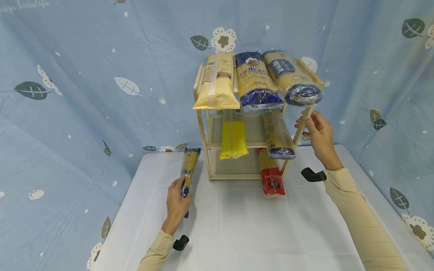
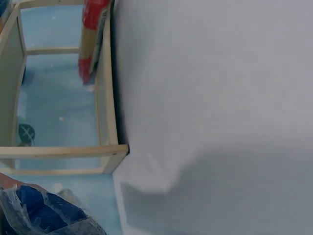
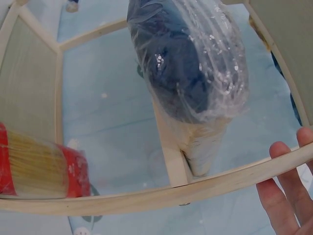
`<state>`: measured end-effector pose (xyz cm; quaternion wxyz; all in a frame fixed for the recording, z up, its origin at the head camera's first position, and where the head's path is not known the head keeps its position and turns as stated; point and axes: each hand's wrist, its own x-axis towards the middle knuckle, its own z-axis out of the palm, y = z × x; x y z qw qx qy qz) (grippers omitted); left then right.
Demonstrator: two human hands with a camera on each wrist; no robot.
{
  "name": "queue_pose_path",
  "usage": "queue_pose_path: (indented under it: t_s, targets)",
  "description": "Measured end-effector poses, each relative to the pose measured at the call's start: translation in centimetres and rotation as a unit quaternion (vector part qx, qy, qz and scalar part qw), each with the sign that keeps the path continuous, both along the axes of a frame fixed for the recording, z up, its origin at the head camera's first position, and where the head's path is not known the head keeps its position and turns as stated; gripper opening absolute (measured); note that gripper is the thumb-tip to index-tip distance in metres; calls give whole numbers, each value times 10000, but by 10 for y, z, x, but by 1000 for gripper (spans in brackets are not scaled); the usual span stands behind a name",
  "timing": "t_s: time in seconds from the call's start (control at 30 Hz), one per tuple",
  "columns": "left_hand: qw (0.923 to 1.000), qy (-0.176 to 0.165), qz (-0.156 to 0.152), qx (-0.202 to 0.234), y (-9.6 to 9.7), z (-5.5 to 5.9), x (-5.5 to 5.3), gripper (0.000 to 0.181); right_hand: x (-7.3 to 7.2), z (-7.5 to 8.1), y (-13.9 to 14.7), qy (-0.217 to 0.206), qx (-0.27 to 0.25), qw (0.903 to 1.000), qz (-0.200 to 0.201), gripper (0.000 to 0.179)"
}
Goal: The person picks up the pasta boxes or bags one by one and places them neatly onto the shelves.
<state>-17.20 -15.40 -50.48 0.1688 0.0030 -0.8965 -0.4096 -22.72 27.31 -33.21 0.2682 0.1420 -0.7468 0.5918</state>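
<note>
My left hand (image 1: 178, 201) grips a blue-and-yellow pack of spaghetti (image 1: 190, 162) left of a wooden shelf rack (image 1: 202, 130). The pack's blue wrapped end (image 2: 51, 213) shows at the lower left of the left wrist view. With thumb and fingers on either side, my right hand (image 1: 320, 137) holds the rack's right front post (image 1: 298, 131). The right wrist view shows its fingers (image 3: 281, 196) around that post. Nearest to this hand are a clear pasta pack with a dark end (image 1: 279, 137) on the middle shelf and a beige-and-blue pack (image 1: 288, 73) on top.
The top shelf also bears a cream pack (image 1: 217, 82) and an Ankara pasta pack (image 1: 255, 77). A yellow-ended pack (image 1: 234, 139) lies mid-level, a red pasta pack (image 1: 271, 177) below; both jut forward. A white table (image 1: 237, 229) meets a blue patterned curtain (image 1: 84, 113).
</note>
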Motion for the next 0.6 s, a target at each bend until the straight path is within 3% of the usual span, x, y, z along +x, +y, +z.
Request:
queue_pose_path:
  t_s: [0.23,0.6]
  targets:
    - [10000,28,-79,-5,-2,2,19,61,0,2,-1,3,78,9999,-82,27]
    - [9988,486,-107,12,1,6,68,63,-1,0,-1,19,-79,9999,90,27]
